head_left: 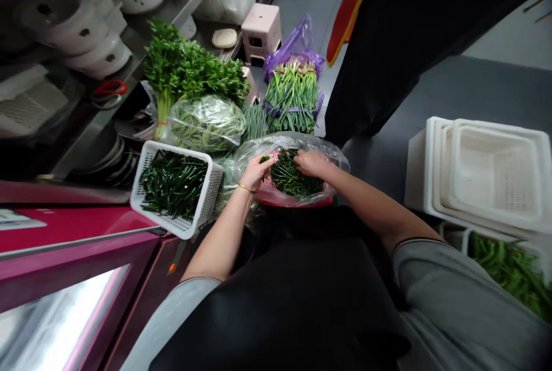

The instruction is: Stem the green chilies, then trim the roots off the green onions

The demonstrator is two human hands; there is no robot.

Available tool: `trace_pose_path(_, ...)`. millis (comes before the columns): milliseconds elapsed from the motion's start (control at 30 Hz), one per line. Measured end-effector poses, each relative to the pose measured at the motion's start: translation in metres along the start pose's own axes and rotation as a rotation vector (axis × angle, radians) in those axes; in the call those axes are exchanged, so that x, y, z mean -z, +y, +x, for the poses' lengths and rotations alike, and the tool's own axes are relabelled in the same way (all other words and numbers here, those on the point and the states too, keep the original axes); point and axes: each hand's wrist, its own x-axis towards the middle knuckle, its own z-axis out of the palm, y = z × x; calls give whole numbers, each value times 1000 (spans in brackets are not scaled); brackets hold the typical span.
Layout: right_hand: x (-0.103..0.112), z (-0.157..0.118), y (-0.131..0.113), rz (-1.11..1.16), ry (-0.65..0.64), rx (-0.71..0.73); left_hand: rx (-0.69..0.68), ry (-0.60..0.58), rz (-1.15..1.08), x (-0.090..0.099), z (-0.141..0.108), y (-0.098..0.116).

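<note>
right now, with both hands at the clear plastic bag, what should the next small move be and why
Probably pinch up a few thin green stalks with the right hand, as it sits at their edge in the clear plastic bag, opposite the left hand.

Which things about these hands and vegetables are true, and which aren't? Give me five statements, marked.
1. The left hand and right hand are both at the dark green stems. True.
2. The white basket beside the left arm holds carrots. False: it holds long dark green vegetables.
3. A gold-coloured bracelet is on the left wrist. True.
4. The stacked white tubs stand on the person's left. False: they are on the right.
5. The purple bag is around part of the bundled green stalks. True.
</note>
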Motion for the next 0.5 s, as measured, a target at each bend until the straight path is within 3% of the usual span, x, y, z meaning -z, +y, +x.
trace_pose_path(200, 24, -10, -4, 709, 154, -47, -59, -77, 23, -33, 8, -10)
trace_pose_path(267, 23, -13, -13, 602, 262, -41, 8, -110, 32, -40, 8, -12)
trace_pose_path(367, 15, -16, -26, 191, 315, -63, 94, -82, 126, -33, 6, -12)
trace_pose_path(500, -6, -10, -33, 20, 60, -97, 5, 62, 248, -6, 6, -7)
